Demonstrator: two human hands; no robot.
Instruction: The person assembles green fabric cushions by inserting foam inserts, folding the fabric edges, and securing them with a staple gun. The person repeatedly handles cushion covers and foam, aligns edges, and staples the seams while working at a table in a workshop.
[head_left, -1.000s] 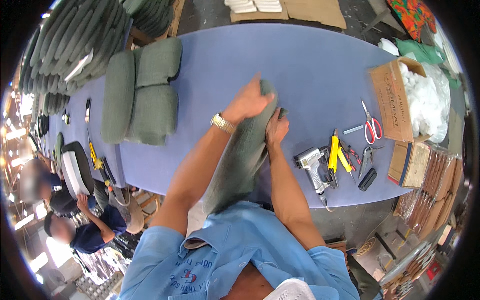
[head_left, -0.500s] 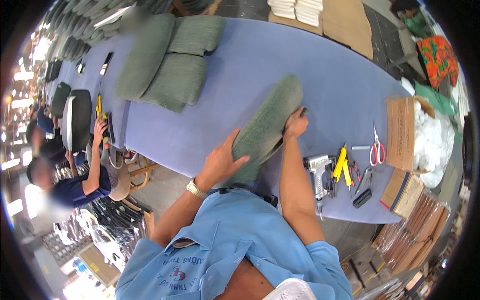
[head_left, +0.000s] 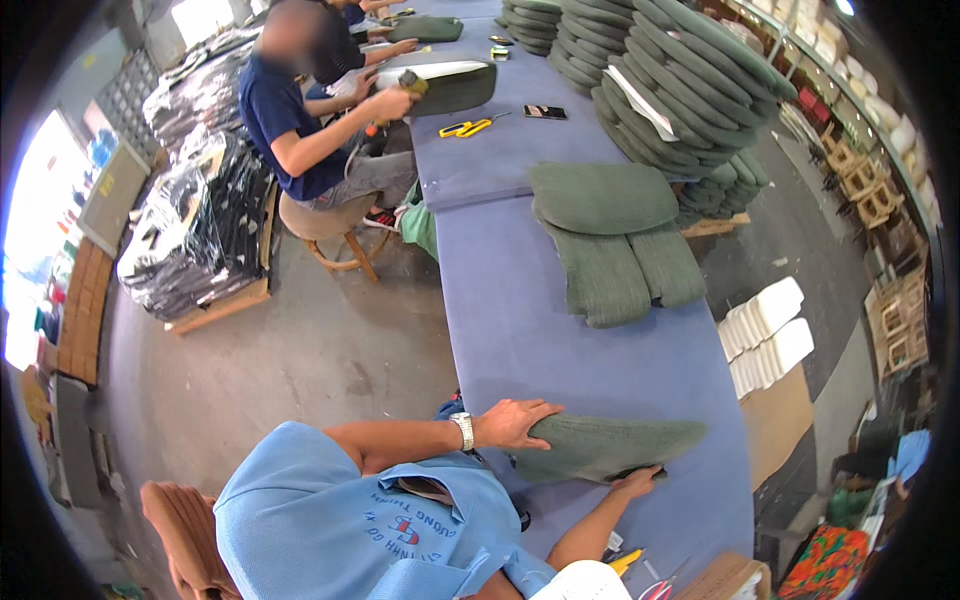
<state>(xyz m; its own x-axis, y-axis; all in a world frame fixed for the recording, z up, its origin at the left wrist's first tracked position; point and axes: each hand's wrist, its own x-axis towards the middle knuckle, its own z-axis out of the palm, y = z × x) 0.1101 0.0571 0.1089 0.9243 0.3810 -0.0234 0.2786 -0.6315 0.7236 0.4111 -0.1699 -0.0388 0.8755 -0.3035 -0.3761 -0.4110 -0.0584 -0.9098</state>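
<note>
A grey-green upholstered cushion (head_left: 610,445) is held tilted over the blue-covered table, close to my body. My left hand (head_left: 515,424), with a watch on its wrist, grips the cushion's left end, fingers over the top. Along its lower edge, my right hand (head_left: 638,483) is closed on the cushion, a dark bit of edge showing by the fingertips. The cushion's underside is mostly hidden. Farther up the table lie green covered pads (head_left: 605,200), one overlapping two others.
Tall stacks of green cushions (head_left: 670,90) stand at the far right. A phone (head_left: 545,112) and yellow scissors (head_left: 470,127) lie on the far table (head_left: 480,165). A co-worker (head_left: 290,120) sits at the left. Yellow-handled cutter (head_left: 627,562) and a cardboard box (head_left: 725,577) are near the bottom.
The view has swung left, bringing the co-worker and stacks into fuller sight and pushing most hand tools out of view. Both hands still hold the cushion.
</note>
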